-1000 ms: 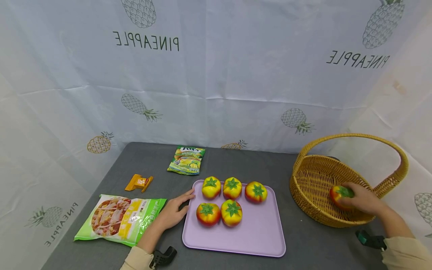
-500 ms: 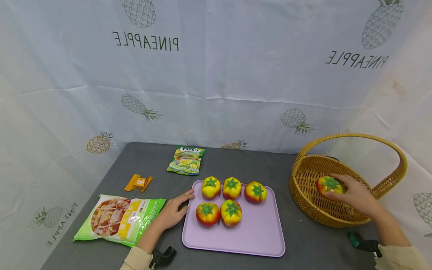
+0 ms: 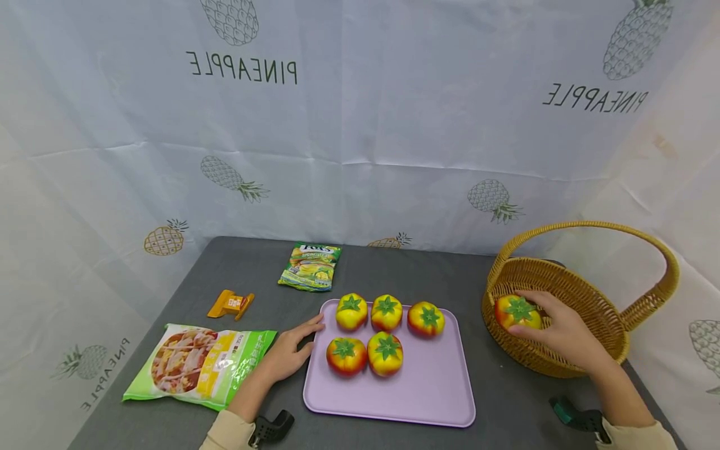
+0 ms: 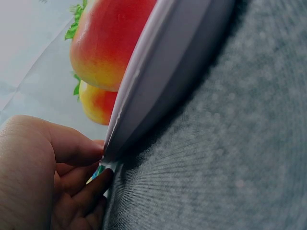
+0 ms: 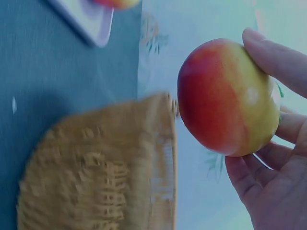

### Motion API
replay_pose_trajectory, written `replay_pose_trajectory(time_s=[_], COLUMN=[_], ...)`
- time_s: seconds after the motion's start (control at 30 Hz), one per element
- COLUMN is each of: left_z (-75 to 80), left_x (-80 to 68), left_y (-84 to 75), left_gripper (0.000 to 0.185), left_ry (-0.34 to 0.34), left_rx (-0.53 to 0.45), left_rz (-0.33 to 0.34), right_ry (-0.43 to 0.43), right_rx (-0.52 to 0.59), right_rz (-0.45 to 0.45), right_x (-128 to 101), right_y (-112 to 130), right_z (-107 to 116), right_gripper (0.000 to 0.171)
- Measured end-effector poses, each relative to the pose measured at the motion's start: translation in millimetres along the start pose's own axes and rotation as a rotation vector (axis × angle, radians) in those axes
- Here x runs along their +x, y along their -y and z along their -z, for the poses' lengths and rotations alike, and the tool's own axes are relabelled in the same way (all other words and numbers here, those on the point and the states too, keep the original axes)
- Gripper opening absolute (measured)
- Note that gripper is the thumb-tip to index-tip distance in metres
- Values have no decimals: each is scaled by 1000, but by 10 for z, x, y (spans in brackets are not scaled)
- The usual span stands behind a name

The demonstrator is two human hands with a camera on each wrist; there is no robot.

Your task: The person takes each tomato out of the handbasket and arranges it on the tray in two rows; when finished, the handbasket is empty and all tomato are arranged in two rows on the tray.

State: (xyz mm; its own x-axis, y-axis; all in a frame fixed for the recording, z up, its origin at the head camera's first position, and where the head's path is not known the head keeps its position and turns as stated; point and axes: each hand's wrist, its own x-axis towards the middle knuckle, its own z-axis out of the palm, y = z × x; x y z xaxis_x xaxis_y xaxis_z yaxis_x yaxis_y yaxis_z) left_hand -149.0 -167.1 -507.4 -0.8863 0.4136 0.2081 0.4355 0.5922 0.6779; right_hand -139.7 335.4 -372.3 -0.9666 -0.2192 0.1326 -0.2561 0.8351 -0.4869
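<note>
My right hand holds a red-and-yellow persimmon with a green leafy top, above the left part of the wicker basket. In the right wrist view, thumb and fingers grip the persimmon from opposite sides, and the basket's woven wall lies below. My left hand rests at the upper left edge of the lilac tray. Its fingertips touch the tray rim in the left wrist view. Several similar persimmons sit on the tray in two rows.
A green-and-white food bag lies left of my left forearm. Beyond it are an orange wrapped snack and a green candy packet. The basket's tall handle arches over its opening. A pineapple-print cloth hangs behind the table.
My right hand has lifted the persimmon from the right part of the basket and carried it left, towards the basket's near left rim. My left hand and the tray stay put.
</note>
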Motion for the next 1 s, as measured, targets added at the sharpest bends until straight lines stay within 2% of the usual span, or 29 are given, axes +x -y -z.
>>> replay_pose_trajectory(time_s=[0.17,0.27,0.43,0.67,0.83,1.0], left_z=[-3,-2,2,5,-3,-5], left_x=[-1,1,12,9,1,-1], left_y=[-8,-12,-8,3,9,11], left_gripper=[41,41,41,42,42,42], left_ry=[8,9,3,1,0,1], left_rx=[-6,-9,-1,3,4,1], left_rz=[4,5,2,0,1,-2], right_ry=[-65,-74,-28,7,20,10], right_rx=[39,76,148,199,183,151], right_rz=[69,90,82,65,56,97], right_x=[-47,-90,-139,-171,-184,-175], right_y=[170,295,447,506,560,610], right_z=[-242,-393,-648,-1072,-1295,-1426], right_gripper=[65,65,66,68,71,72])
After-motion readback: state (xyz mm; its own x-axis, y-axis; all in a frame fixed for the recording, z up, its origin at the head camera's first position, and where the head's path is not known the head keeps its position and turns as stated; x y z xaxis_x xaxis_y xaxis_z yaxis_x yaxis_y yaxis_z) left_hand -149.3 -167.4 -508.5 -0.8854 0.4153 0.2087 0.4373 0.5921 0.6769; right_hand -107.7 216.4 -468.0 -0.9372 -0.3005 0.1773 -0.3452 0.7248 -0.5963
